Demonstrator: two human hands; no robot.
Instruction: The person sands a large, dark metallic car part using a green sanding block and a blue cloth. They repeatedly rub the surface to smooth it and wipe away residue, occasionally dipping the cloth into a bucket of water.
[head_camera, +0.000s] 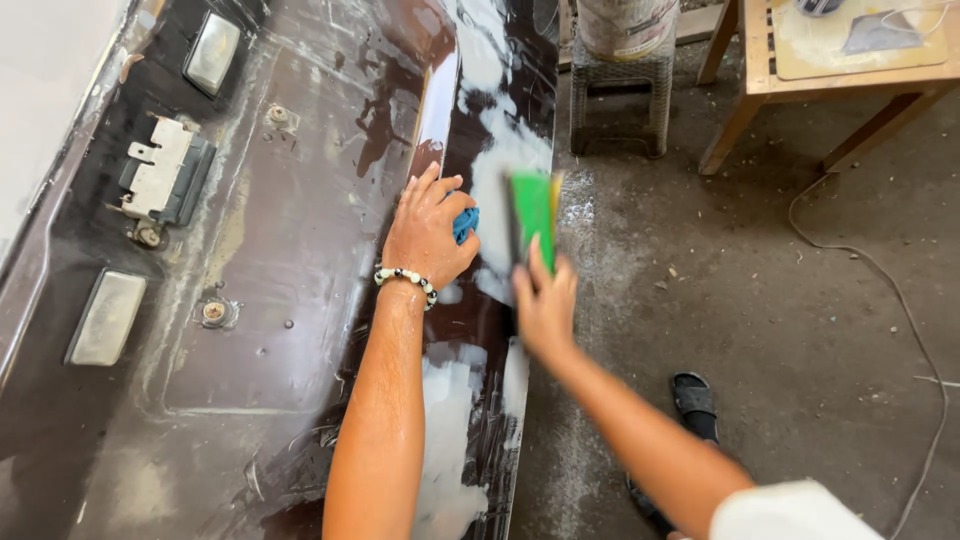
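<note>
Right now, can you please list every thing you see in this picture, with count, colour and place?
car body panel: one, dark brown with white filler patches, fills the left half
green sanding block: one, green, on the panel's right edge, in the right hand
blue cloth: one, blue, under the left hand
plastic stool: one, grey, top centre, bucket on it
bucket: one, whitish, top centre
wooden table: one, light brown, top right
cable: one, white, on the floor at right
sandal: one, black, lower centre
bead bracelet: one, white and dark, left wrist
left hand: on the cloth
right hand: grips the block
</note>
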